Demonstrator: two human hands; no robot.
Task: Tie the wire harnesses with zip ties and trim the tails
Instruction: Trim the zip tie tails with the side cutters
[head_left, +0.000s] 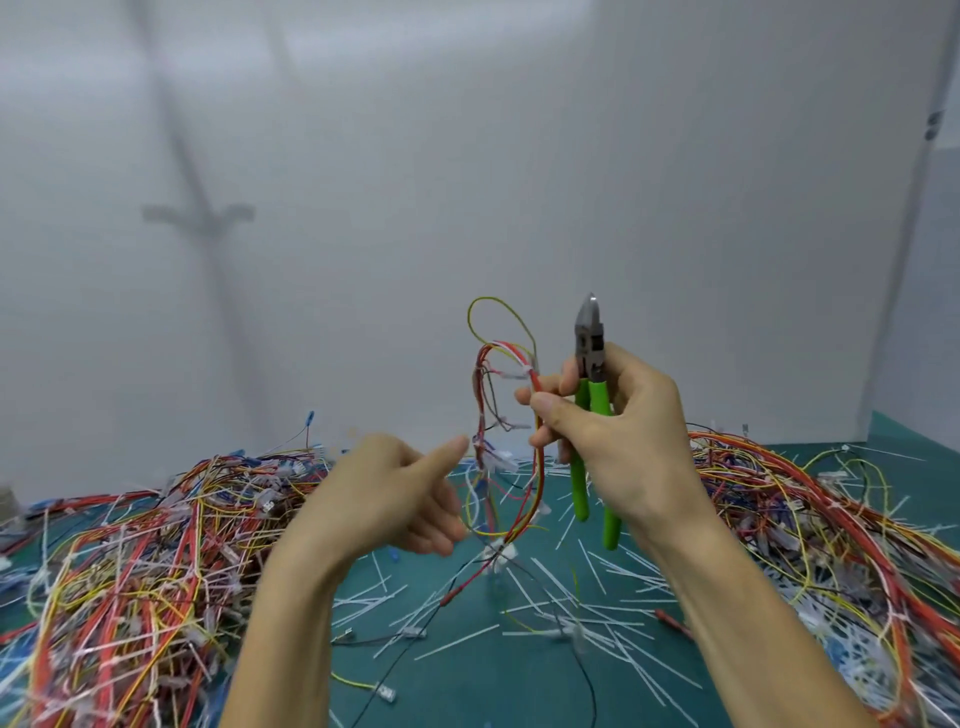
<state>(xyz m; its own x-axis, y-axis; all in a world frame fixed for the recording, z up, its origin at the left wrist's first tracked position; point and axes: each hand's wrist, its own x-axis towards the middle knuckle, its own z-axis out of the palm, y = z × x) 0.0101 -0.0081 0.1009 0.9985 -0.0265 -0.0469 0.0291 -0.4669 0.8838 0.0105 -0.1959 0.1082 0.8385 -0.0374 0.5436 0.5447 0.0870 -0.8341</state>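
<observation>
- Two bare forearms reached up from the bottom edge over the green mat (467, 691).
- The left hand (395, 493) gripped nothing: its fingers lay loosely curled, and the thumb was stretched toward the wire harness (485, 415), its tip just beside it.
- The right hand (618, 431) was raised above the mat, pinching the harness's red wires between thumb and forefinger.
- The same hand held the green-handled cutters (590, 338) upright, the steel tip pointing up and the blades together.
- The harness hung in a loop from that pinch, with white zip ties (521, 372) on it and its lower end trailing onto the mat.
- Trimmed tails (571, 613) lay scattered on the mat between a left pile (156, 545) and a right pile (831, 519) of harnesses.
</observation>
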